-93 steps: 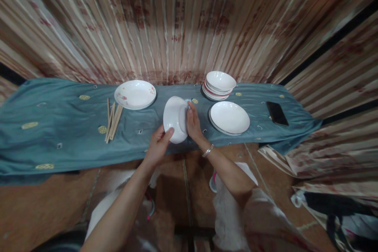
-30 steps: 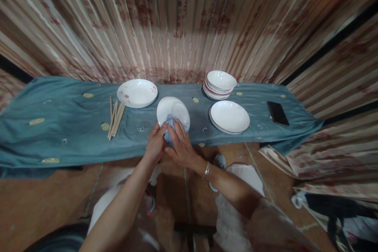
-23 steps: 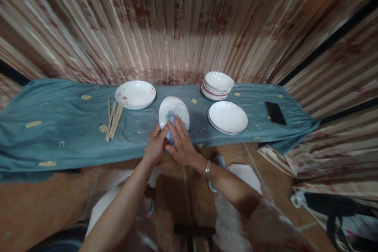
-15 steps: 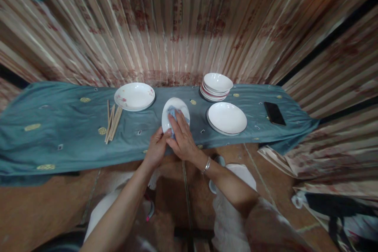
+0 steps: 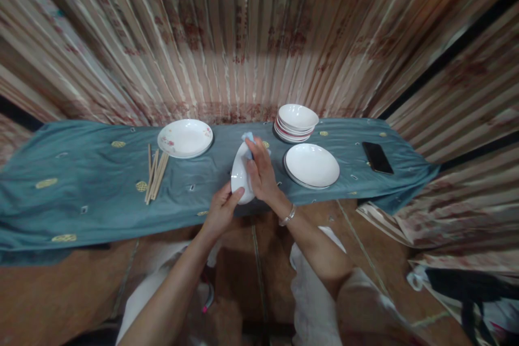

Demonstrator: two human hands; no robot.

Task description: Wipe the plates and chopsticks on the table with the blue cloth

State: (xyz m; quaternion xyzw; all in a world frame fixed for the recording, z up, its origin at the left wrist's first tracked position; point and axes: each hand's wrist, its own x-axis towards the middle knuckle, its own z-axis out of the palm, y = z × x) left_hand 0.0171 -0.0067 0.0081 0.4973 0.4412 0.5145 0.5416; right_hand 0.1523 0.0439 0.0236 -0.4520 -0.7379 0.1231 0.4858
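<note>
A white plate [image 5: 239,174] is held tilted above the front middle of the cloth-covered table. My left hand [image 5: 223,206] grips its lower left edge, with the thumb on the upper face. A light blue cloth [image 5: 247,139] is pinched in my right hand [image 5: 262,173], which presses it around the plate's upper right rim. Part of the cloth and the plate's right side are hidden behind my right fingers.
On the green-blue tablecloth [image 5: 101,184] lie several chopsticks [image 5: 157,175] beside flowered plates [image 5: 185,139]. To the right are stacked bowls [image 5: 298,118], stacked white plates [image 5: 312,165] and a black phone [image 5: 377,157]. A pleated curtain [image 5: 243,38] hangs behind.
The plate has turned from facing up to a steeper tilt. My right hand with the cloth has moved from the plate's middle to its upper right rim. My left hand still grips it.
</note>
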